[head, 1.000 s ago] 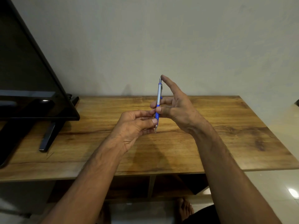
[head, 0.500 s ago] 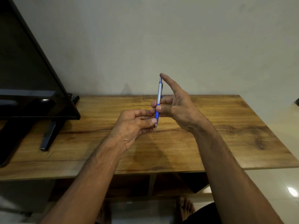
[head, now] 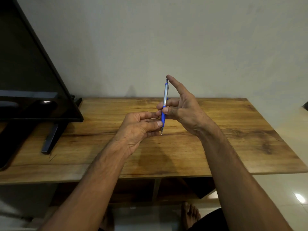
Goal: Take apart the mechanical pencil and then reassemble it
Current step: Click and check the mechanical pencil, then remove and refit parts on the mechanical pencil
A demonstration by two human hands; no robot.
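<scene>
A mechanical pencil (head: 165, 95) with a silver barrel and blue grip stands upright above the wooden table (head: 233, 130), its metal tip pointing down. My right hand (head: 181, 107) holds the barrel between thumb and middle fingers, and its index fingertip rests on the cap at the top. My left hand (head: 140, 125) pinches the lower blue grip, just above the tip, between thumb and fingers. The pencil looks whole.
A black TV screen (head: 33, 90) on a dark stand (head: 50, 139) fills the table's left side. A plain wall rises behind. Below the table's front edge are a shelf and my bare feet (head: 190, 214) on a tiled floor.
Both hands and the pencil have shifted very slightly; the grips are the same.
</scene>
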